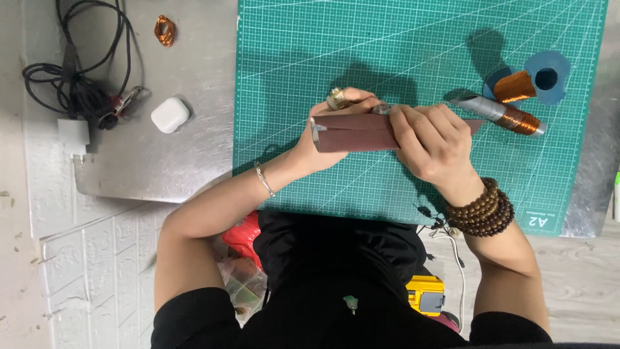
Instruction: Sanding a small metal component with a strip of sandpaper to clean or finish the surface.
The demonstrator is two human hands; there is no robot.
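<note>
Both my hands hold a folded strip of reddish-brown sandpaper (355,132) over a green cutting mat (400,58). My left hand (326,132), wearing a ring and a thin bracelet, grips the strip's left end. My right hand (433,142), with dark wooden bead bracelets at the wrist, pinches the strip's right part, with a small grey object at the fingertips. Right of my right hand lies a grey tube wound with copper wire (504,115). Beyond it a copper wire coil (515,86) rests on blue round pieces (547,77).
A metal sheet (148,161) lies left of the mat with a white rounded case (170,114), a small copper coil (165,30), black cables with a clip (84,84) and a white adapter (73,134). A yellow tool (425,295) lies below the mat's near edge.
</note>
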